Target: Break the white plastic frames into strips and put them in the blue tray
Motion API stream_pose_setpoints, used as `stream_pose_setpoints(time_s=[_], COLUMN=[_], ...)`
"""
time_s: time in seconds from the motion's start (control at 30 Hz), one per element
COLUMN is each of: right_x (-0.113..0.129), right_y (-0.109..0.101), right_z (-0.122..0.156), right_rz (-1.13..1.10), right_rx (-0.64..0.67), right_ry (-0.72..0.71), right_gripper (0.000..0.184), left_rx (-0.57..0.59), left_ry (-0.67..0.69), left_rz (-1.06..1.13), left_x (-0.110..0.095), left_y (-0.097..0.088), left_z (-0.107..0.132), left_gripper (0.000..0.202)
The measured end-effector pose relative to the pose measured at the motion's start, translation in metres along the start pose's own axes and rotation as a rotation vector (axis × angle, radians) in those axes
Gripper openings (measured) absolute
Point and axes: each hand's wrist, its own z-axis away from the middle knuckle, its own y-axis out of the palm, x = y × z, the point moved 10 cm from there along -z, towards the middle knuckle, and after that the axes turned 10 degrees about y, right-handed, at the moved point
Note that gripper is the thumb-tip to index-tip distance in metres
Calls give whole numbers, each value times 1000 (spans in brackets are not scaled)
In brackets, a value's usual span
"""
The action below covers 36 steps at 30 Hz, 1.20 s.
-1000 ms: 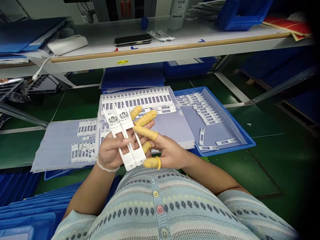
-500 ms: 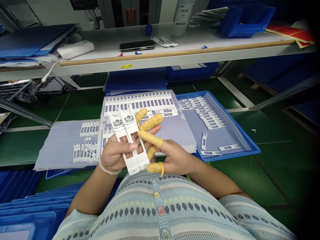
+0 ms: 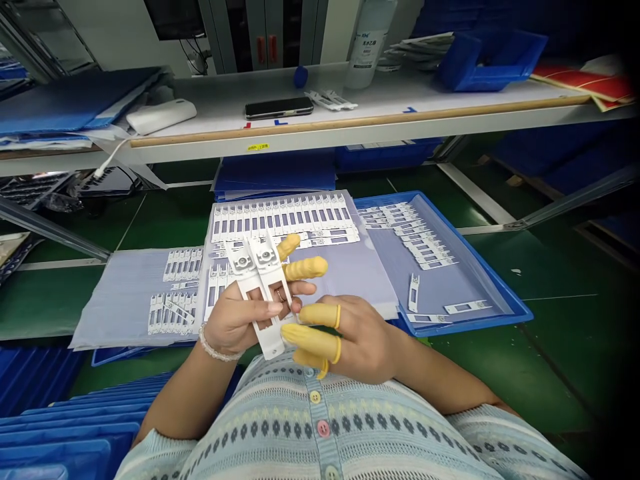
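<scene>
1. While the left hand point(image 3: 235, 320) pinches them, two white moulded plastic strips point(image 3: 263, 287) stand side by side and tilted, their upper ends pointing away from the person, just above the lap and over the parts below.
2. Each strip is long and flat, with a round hub near its upper end and rectangular windows along its length. The two lie edge to edge.
3. Its grip is narrow and holding: the bare thumb lies across the strips' face, and the fingers pass behind them. Two of those fingers wear yellow finger cots point(image 3: 305, 268).
4. The right hand point(image 3: 360, 340) sits beside the strips' lower end, its fingers loosely curled and capped with cots. Whether its tips touch the strips or stop just short, I cannot tell.
5. Below lie clear plastic sheets point(image 3: 117, 300) carrying rows of similar white strips, and a blue tray point(image 3: 520, 310) holds more, some loose.
6. A beaded bracelet point(image 3: 215, 350) circles the left wrist, and a striped knit cardigan point(image 3: 320, 427) fills the lower view.
7. Farther off, a white shelf point(image 3: 400, 113) carries a smartphone point(image 3: 279, 108), a white bottle point(image 3: 370, 33) and a blue bin point(image 3: 493, 60).
</scene>
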Motion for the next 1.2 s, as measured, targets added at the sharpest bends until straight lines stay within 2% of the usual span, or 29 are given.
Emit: stream_pose_setpoints(time_s=[0.17,0.27,0.37,0.47,0.6,0.67,0.7,0.8,0.9,1.03,1.2], right_x=[6,2,-13,-38,-95,-124,-133,-145,-145,-145,-148], right_y=[9,25,50,75,102,113,118,133,139,143,141], right_z=[0,0,4,17,52,75,85,103,105,107,106], right_rz=[88,119,160,143,60,50,55,87,114,116,103], right_rx=[22,133,323,459,500,528,559,679,737,770,729], right_ry=[-86,-77,23,152,476,659,719,765,728,696,678], right_gripper=[34,35,33,32,36,37,37,34,29,26,38], left_rx=[-5,5,-48,-113,-125,-43,47,262,303,331,330], left_ry=[-28,-58,-59,-45,47,24,-3,-48,-45,-26,-1], left_rz=[-41,-43,-41,-130,-623,-943,-1154,-1541,-1594,-1666,-1722], left_x=[7,12,19,31,45,59,68,94,106,110,112], left_y=[-9,-7,-13,-33,-78,-96,-101,-110,-112,-109,-107], left_z=[-2,-6,-12,-19,-20,-14,-11,1,7,7,2], left_gripper=[48,49,60,72,76,86,88,82,72,59,58])
